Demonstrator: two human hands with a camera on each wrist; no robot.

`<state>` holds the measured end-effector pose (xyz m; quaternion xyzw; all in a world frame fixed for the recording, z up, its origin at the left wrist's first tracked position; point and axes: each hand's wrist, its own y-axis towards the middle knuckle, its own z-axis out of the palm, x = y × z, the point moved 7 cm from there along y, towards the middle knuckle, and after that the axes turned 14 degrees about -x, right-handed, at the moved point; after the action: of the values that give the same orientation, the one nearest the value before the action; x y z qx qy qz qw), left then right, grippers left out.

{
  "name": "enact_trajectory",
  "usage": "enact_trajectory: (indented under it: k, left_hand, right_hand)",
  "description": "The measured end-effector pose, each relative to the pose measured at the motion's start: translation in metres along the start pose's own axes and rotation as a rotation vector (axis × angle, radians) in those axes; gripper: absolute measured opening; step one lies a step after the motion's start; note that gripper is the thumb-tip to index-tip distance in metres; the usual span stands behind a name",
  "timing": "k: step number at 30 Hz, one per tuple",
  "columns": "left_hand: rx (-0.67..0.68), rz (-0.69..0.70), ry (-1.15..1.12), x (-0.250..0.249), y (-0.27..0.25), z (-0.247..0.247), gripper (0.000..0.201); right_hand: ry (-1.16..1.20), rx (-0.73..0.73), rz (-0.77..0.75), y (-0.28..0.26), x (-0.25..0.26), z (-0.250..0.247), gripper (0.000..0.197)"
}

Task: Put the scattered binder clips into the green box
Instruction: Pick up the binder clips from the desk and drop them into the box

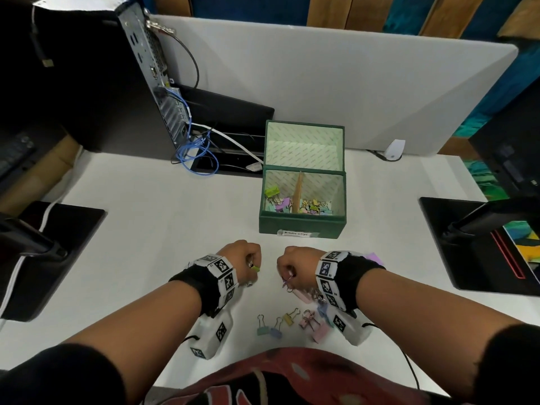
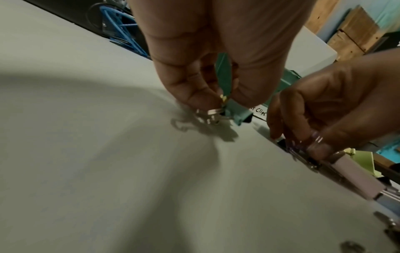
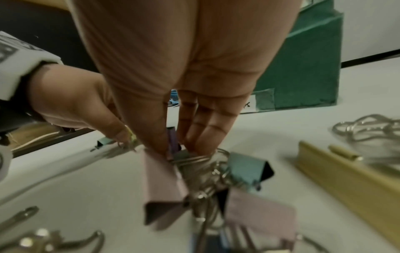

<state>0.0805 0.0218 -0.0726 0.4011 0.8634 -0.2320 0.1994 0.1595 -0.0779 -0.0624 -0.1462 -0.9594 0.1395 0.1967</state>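
The green box [image 1: 302, 226] stands open mid-table, its lid tipped back, with several pastel binder clips inside on both sides of a divider. My left hand [image 1: 253, 270] hovers in front of it, fingers curled, pinching a teal clip [image 2: 236, 113] and a yellow-green clip [image 1: 255, 268]. Just to its right, my right hand [image 1: 287, 277] pinches a purple clip [image 3: 173, 142], and a pink clip [image 3: 162, 179] and a teal clip [image 3: 246, 167] hang tangled under its fingers. Several loose clips [image 1: 287, 323] lie on the table near my body.
A computer tower [image 1: 117, 83] with blue cables [image 1: 195, 150] stands at the back left. Black monitor bases sit left [image 1: 58, 244] and right [image 1: 467, 244]. A grey divider panel [image 1: 321, 77] closes the back. A large yellow clip [image 3: 346, 174] lies right of my right hand.
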Motion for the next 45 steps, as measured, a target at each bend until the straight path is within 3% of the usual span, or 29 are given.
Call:
enact_trajectory:
  k: [11,20,25,30,36,41,45]
  left_hand:
    - [-0.067,-0.016,-0.078,0.018,-0.006,-0.010,0.035]
    - [-0.098,-0.050,-0.179,0.024,-0.007,-0.011,0.037]
    - [-0.150,-0.063,-0.244,0.023,-0.008,-0.018,0.035]
    - [-0.175,-0.048,-0.274,0.019,-0.009,-0.025,0.036]
    - [-0.171,-0.071,-0.289,0.020,-0.010,-0.023,0.035]
    - [-0.166,-0.074,-0.292,0.017,-0.010,-0.022,0.035]
    - [-0.154,-0.073,-0.292,0.017,-0.008,-0.021,0.034]
  right_hand:
    - [-0.002,-0.040,-0.023,0.002,-0.004,-0.003,0.026]
    - [-0.027,-0.030,-0.019,0.001,-0.005,0.003,0.051]
    - [-0.053,-0.041,-0.027,0.006,-0.005,0.002,0.036]
    - [0.001,-0.074,0.130,0.009,-0.026,-0.007,0.020]
    - [0.098,-0.111,0.236,0.007,-0.046,-0.015,0.036]
    - [0.163,-0.233,0.321,0.000,-0.061,-0.024,0.020]
    - [0.120,-0.229,0.322,-0.002,-0.061,-0.021,0.033]
